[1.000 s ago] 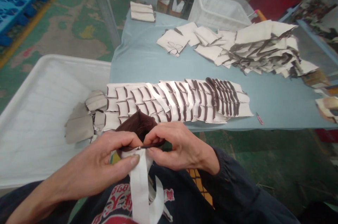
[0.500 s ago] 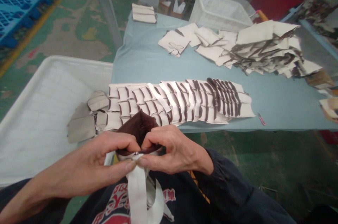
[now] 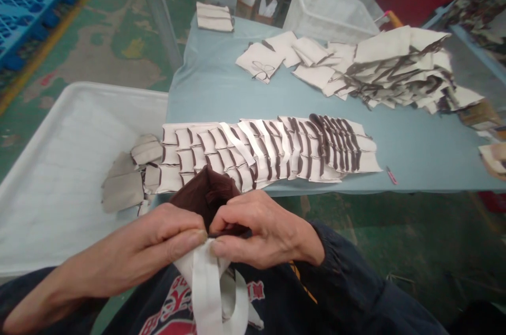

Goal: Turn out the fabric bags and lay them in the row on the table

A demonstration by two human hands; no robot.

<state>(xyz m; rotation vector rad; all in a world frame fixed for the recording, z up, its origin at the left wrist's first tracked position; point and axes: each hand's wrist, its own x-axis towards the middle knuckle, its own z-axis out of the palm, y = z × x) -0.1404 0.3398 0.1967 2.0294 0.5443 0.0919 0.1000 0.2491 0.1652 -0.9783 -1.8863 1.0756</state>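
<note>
I am pinching the small dark brown fabric pouch (image 3: 205, 198) between both hands, just above my lap. My left hand (image 3: 158, 243) is clamped on its near edge with thumb and forefinger, and my right hand (image 3: 261, 232) is clamped on the same edge from the other side, the fingertips of the two hands almost touching. Compared with a second ago, my thumbs are sitting closer together and the little metal piece that was showing between them is now hidden under my fingertips; the brown cloth is bunching up higher behind my knuckles. I am judging that I am working along the pouch's mouth, closing or turning it. The white fabric straps (image 3: 209, 293) are hanging down from the pinch over my dark printed sweatshirt (image 3: 185, 298).

Ahead of me the pale blue table (image 3: 213, 87) is carrying a long overlapped row of cream pieces with brown trim (image 3: 272, 150), with a few grey-beige pieces (image 3: 126, 177) spilling off its left end onto the big white plastic tray (image 3: 59, 166). Farther back a loose heap of cream and brown pouches (image 3: 395, 71) is lying beside a clear plastic bin (image 3: 328, 11). The floor is worn green (image 3: 103, 35), with blue pallets (image 3: 23, 3) at the far left.
</note>
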